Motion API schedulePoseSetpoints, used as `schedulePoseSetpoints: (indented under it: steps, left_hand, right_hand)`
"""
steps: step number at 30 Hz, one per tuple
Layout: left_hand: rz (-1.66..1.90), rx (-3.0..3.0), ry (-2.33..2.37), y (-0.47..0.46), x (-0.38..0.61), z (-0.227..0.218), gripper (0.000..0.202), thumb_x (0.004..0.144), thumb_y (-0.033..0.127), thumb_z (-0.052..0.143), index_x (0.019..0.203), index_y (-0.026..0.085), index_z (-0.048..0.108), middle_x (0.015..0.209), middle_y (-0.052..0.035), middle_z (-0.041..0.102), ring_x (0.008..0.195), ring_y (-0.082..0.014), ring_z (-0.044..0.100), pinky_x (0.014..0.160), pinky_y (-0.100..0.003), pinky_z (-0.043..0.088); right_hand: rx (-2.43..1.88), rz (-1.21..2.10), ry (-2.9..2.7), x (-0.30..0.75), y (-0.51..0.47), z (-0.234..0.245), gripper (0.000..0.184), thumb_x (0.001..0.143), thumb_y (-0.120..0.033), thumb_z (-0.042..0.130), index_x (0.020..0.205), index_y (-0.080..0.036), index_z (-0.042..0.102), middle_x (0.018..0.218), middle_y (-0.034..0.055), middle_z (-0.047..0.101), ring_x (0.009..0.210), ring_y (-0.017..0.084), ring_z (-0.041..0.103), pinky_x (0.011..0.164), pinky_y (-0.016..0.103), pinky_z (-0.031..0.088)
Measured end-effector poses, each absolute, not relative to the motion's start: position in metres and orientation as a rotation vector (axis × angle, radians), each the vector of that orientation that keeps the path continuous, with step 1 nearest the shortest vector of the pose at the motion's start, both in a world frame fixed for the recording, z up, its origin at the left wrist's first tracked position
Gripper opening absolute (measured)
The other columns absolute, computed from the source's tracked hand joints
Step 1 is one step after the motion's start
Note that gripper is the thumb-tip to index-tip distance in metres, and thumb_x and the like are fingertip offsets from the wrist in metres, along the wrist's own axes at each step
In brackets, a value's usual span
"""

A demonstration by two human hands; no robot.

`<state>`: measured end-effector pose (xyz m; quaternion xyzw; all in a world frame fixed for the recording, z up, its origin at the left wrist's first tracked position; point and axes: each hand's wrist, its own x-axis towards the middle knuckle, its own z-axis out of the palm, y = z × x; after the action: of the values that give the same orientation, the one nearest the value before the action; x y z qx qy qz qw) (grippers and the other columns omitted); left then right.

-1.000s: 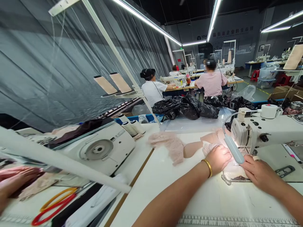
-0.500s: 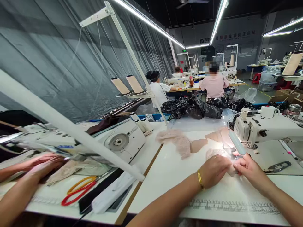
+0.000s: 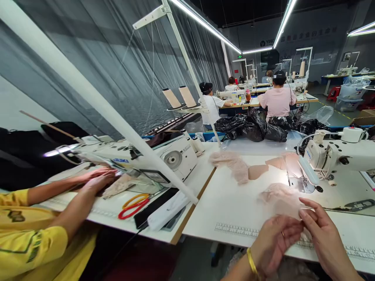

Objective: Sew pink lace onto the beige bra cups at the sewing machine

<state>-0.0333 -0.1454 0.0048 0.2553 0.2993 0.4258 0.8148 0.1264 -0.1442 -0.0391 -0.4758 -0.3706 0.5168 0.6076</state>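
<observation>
A sheer beige lace fabric piece (image 3: 281,201), blurred by motion, trails over the white table in front of me. My left hand (image 3: 277,240), with a gold bangle at the wrist, has its fingers curled on the near end of this fabric. Close against it, my right hand (image 3: 324,230) pinches the same end between thumb and fingers. Both hands are over the table's near edge, by the printed ruler (image 3: 234,231). Beyond them to the right stands a white sewing machine (image 3: 334,156), its needle area lit. Exactly where the fingertips grip is partly hidden.
More beige lace (image 3: 231,162) and smooth beige pieces (image 3: 258,171) lie farther back. Thread snips (image 3: 359,205) rest on the machine bed. At left, a co-worker's hands (image 3: 99,179) work at another machine, near red and yellow-handled scissors (image 3: 134,205). Black plastic bags (image 3: 258,128) lie behind the table.
Both my hands have come back from the needle area toward the table's near edge, drawing the lace with them. The view has swung left, showing more of the co-worker in yellow.
</observation>
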Motion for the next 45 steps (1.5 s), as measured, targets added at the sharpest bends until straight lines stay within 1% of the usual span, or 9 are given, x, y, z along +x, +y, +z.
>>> schedulePoseSetpoints:
  steps: [5,9,11,16,19,22,27,34,45]
  left_hand:
    - [1.272,0.408,0.639,-0.12,-0.017,0.01,0.051,0.062,0.031,0.1,0.104,0.015,0.077,0.103,-0.0093,0.077,0.094,-0.0229,0.07,0.089,-0.031,0.054]
    - [1.096,0.558,0.592,-0.122,-0.014,0.016,0.057,0.062,0.036,0.1,0.108,0.01,0.078,0.101,-0.0147,0.077,0.092,-0.0271,0.07,0.084,-0.033,0.053]
    - [1.083,0.563,0.591,-0.125,-0.013,0.016,0.057,0.067,0.044,0.096,0.109,0.009,0.078,0.103,-0.0162,0.077,0.094,-0.0282,0.07,0.083,-0.033,0.053]
    - [1.179,0.377,0.715,-0.119,-0.01,0.014,0.05,0.065,0.05,0.097,0.095,0.013,0.079,0.1,-0.0107,0.077,0.092,-0.023,0.066,0.087,-0.031,0.051]
    - [1.168,0.361,0.722,-0.118,-0.007,0.017,0.055,0.063,0.055,0.096,0.096,0.013,0.079,0.103,-0.0117,0.077,0.093,-0.0247,0.067,0.088,-0.034,0.052]
    - [1.17,0.406,0.737,-0.117,-0.002,0.02,0.055,0.058,0.048,0.099,0.093,0.011,0.079,0.098,-0.0129,0.077,0.088,-0.0248,0.067,0.084,-0.033,0.053]
    - [1.205,0.292,0.796,-0.112,0.004,0.02,0.05,0.053,0.047,0.1,0.08,0.013,0.074,0.084,-0.0078,0.075,0.079,-0.021,0.065,0.079,-0.031,0.052]
    - [1.196,0.455,0.723,-0.115,0.004,0.02,0.053,0.064,0.053,0.097,0.09,0.01,0.078,0.093,-0.0122,0.077,0.087,-0.0227,0.066,0.084,-0.032,0.052]
    - [1.133,0.502,0.725,-0.113,0.007,0.023,0.052,0.057,0.044,0.1,0.091,0.009,0.08,0.089,-0.0119,0.076,0.082,-0.0217,0.065,0.08,-0.031,0.051]
  right_hand:
    - [-1.127,1.099,-1.124,0.141,-0.177,-0.066,0.037,0.089,-0.053,0.078,0.118,-0.03,0.075,0.093,0.0042,0.073,0.085,0.022,0.068,0.076,0.025,0.059]
    - [-1.17,1.138,-1.072,0.147,-0.17,-0.053,0.054,0.086,-0.059,0.079,0.131,-0.031,0.073,0.133,0.0075,0.071,0.124,0.031,0.064,0.096,0.03,0.059]
    - [-1.136,1.178,-0.989,0.146,-0.164,-0.046,0.059,0.083,-0.059,0.082,0.134,-0.032,0.071,0.14,0.0069,0.068,0.129,0.031,0.062,0.099,0.032,0.058]
    - [-1.11,1.188,-0.932,0.145,-0.163,-0.05,0.057,0.083,-0.057,0.084,0.134,-0.035,0.071,0.141,0.0059,0.068,0.128,0.029,0.063,0.097,0.026,0.057]
    - [-1.113,1.162,-0.936,0.145,-0.165,-0.054,0.053,0.083,-0.058,0.084,0.13,-0.035,0.073,0.145,0.0055,0.066,0.133,0.03,0.06,0.101,0.027,0.056]
    - [-1.119,1.152,-0.936,0.144,-0.164,-0.054,0.053,0.082,-0.057,0.085,0.129,-0.035,0.074,0.146,0.0054,0.065,0.133,0.031,0.06,0.104,0.029,0.055]
    - [-1.115,1.169,-0.909,0.146,-0.162,-0.055,0.054,0.082,-0.057,0.085,0.13,-0.035,0.074,0.146,0.0062,0.065,0.133,0.03,0.06,0.104,0.03,0.055]
    - [-1.08,1.209,-0.834,0.15,-0.161,-0.056,0.063,0.079,-0.054,0.088,0.136,-0.033,0.069,0.145,0.0081,0.064,0.13,0.031,0.061,0.105,0.036,0.054]
    - [-1.026,1.263,-0.692,0.149,-0.159,-0.049,0.065,0.076,-0.05,0.093,0.134,-0.034,0.068,0.125,0.0071,0.074,0.117,0.028,0.066,0.092,0.032,0.058]
